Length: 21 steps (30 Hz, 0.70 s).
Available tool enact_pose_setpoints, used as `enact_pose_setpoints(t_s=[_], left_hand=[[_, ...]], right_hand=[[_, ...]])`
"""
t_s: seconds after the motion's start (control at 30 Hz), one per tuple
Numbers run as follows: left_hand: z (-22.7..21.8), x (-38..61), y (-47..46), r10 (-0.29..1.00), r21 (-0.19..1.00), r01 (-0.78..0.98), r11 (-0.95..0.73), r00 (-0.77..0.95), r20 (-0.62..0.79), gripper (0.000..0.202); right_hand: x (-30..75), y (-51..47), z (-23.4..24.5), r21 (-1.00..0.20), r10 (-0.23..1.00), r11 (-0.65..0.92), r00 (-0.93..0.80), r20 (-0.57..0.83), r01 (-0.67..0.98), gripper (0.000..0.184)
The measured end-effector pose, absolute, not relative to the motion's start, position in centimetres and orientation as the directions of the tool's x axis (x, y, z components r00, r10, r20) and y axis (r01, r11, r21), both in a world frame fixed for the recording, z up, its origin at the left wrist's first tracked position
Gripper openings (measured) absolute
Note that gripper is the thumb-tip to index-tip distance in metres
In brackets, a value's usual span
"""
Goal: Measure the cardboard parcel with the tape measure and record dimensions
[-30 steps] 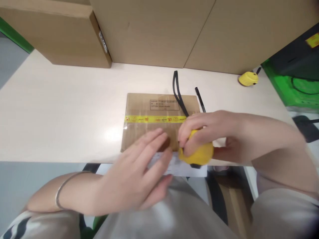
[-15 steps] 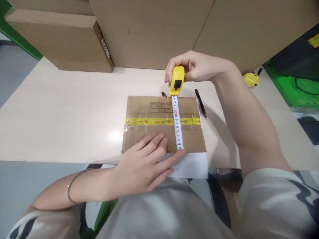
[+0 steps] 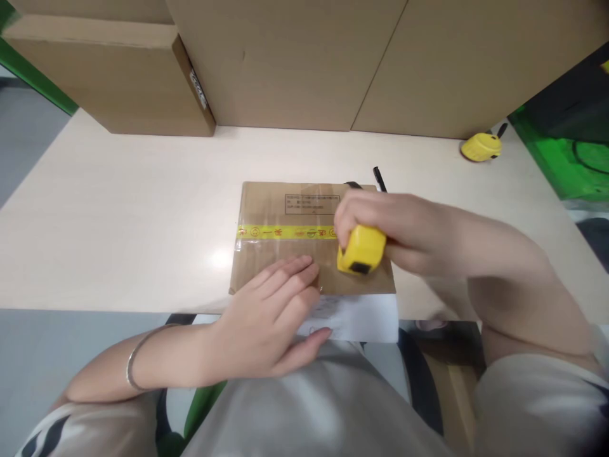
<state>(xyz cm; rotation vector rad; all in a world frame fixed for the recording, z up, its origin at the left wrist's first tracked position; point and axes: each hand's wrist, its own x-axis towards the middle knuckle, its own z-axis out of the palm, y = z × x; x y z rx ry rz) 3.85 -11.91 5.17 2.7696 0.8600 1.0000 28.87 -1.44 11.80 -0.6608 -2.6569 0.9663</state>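
Note:
My right hand [image 3: 380, 219] grips a yellow tape measure [image 3: 364, 249] over the right part of a flat cardboard box [image 3: 266, 206]. No blade shows out of the tape measure. A strip of yellow printed tape [image 3: 285, 231] runs across the box. My left hand [image 3: 278, 311] lies on the box's near edge with fingers stretched out, its thumb over a white sheet of paper [image 3: 361, 317]. That paper sticks out from under the box, past the table's front edge. Behind the box's right corner a black pen [image 3: 379, 178] is partly hidden by my right hand.
Large cardboard panels [image 3: 285, 63] stand along the back of the table [image 3: 118, 222]. A smaller cardboard box [image 3: 104, 82] leans at the back left. Another yellow tape measure [image 3: 481, 147] lies at the back right, near a green bin [image 3: 547, 162].
My right hand has come nearer and down over the box with the tape measure. Its blade, stretched across the box before, is no longer visible. My left index finger has drawn back.

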Motion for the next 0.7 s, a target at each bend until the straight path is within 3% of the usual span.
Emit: enact_pose_setpoints(t_s=[0.13,0.23,0.27,0.33,0.4,0.47,0.57,0.7], left_hand=[[5.9,1.8,-11.3,0.589,0.506,0.308,-0.805,0.506,0.629,0.041],[5.5,-0.7,-9.1,0.733,0.641,0.382,-0.666,0.174,0.658,0.049],[5.0,-1.4,-8.0,0.804,0.707,0.443,-0.551,0.054,0.593,0.042],[3.9,-2.6,-5.8,0.936,0.800,0.529,-0.284,-0.028,0.350,0.050],[2.7,-3.2,-3.7,0.989,0.841,0.522,-0.141,0.109,0.098,0.060],[1.7,-3.2,-2.2,0.947,0.913,0.397,-0.096,0.320,-0.039,0.067],[1.3,-2.7,-1.1,0.881,0.969,0.241,-0.056,0.468,-0.066,0.066],[2.0,-2.5,-0.3,0.889,0.989,0.146,-0.041,0.458,-0.031,0.058]], right_hand=[[31.1,-3.8,11.3,-0.777,0.645,0.549,-0.747,0.160,0.308,0.040],[33.5,-2.9,11.0,-0.928,0.888,0.273,-0.437,0.141,0.255,0.029],[34.1,-2.5,10.8,-0.959,0.947,0.161,-0.310,0.084,0.234,0.030],[35.0,-1.8,10.1,-0.981,0.989,-0.043,-0.134,-0.070,0.190,0.032],[35.2,-1.6,9.3,-0.974,0.973,-0.182,-0.121,-0.198,0.132,0.029],[34.7,-1.7,8.5,-0.960,0.941,-0.266,-0.191,-0.278,0.086,0.026],[33.6,-2.3,8.4,-0.949,0.926,-0.316,-0.213,-0.312,0.017,0.024],[32.7,-3.1,10.4,-0.947,0.950,-0.290,-0.160,-0.268,-0.138,0.027]])
